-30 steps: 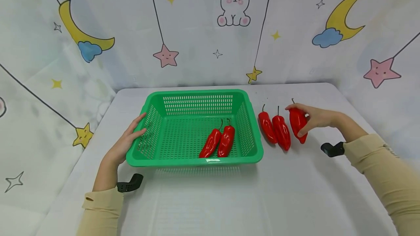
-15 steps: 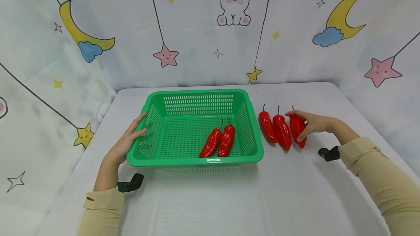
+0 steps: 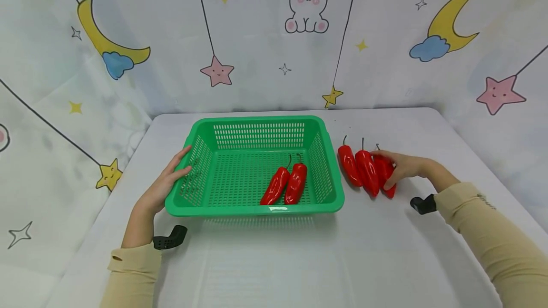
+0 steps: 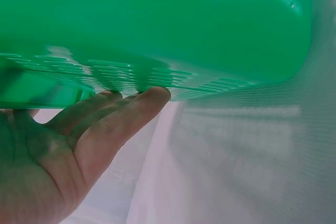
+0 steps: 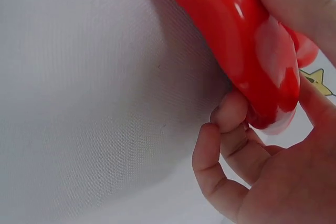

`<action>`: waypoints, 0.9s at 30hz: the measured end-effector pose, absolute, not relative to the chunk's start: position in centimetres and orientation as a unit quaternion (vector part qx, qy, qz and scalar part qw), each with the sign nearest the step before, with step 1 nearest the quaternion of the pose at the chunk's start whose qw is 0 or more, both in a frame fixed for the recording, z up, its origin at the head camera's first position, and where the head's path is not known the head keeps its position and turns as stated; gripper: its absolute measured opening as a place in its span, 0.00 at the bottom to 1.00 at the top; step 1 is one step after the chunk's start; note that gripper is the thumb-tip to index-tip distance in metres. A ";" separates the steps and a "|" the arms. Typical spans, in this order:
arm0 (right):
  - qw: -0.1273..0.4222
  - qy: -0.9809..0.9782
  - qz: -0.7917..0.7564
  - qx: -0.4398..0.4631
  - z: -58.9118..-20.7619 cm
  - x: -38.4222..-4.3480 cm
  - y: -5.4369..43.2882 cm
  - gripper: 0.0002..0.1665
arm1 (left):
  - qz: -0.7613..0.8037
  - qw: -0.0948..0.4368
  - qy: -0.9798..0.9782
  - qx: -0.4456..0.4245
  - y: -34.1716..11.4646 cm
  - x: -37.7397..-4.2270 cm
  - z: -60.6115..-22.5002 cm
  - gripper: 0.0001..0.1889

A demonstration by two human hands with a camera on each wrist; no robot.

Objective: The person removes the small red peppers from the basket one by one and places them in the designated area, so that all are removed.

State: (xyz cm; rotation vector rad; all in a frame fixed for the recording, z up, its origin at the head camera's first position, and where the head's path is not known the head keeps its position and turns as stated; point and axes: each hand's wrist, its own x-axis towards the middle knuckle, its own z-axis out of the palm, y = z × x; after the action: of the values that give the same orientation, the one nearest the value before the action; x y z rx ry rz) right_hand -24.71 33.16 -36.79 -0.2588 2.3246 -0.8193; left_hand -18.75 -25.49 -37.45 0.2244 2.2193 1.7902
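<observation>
My right hand (image 3: 406,165) holds a glossy red chili pepper (image 3: 382,168) by its sides, thumb near the tip and fingers toward the stem end. The right wrist view has this pepper (image 5: 236,35) large, between the thumb and the curled fingers, low over the white surface. Just left of it lie two more red chili peppers (image 3: 366,172) (image 3: 349,165), side by side with stems pointing away. At the left end of a green plastic basket (image 3: 257,210), my left hand (image 3: 160,187) rests against the side with fingers extended. In the left wrist view its fingertips touch the slotted wall (image 4: 142,77).
Two red chili peppers (image 3: 295,184) (image 3: 275,187) lie inside the basket at its right part. A white cloth-covered table (image 3: 274,260) carries everything. Behind it stands a pale backdrop (image 3: 265,94) with cartoon moons, stars and a rabbit.
My right hand has lowered the pepper and brought it left, up beside the other two on the table. The left hand and the basket stay in place.
</observation>
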 end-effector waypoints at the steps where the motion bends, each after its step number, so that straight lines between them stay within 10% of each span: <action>1: 0.326 0.887 -0.312 -0.098 -36.9 -24.7 33.1 0.64 | 0.621 0.141 0.767 0.078 -25.5 -18.7 -37.4 0.31; 27: 0.291 0.902 -0.298 -0.115 -36.8 -24.3 33.3 0.68 | 0.616 0.141 0.771 0.079 -25.5 -18.7 -37.4 0.31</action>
State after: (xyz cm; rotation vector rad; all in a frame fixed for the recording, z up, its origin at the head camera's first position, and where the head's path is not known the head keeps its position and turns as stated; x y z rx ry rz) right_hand -24.33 33.27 -36.77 -0.3058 2.4041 -0.7955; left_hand -18.75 -25.55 -37.44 0.2288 2.2259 1.7779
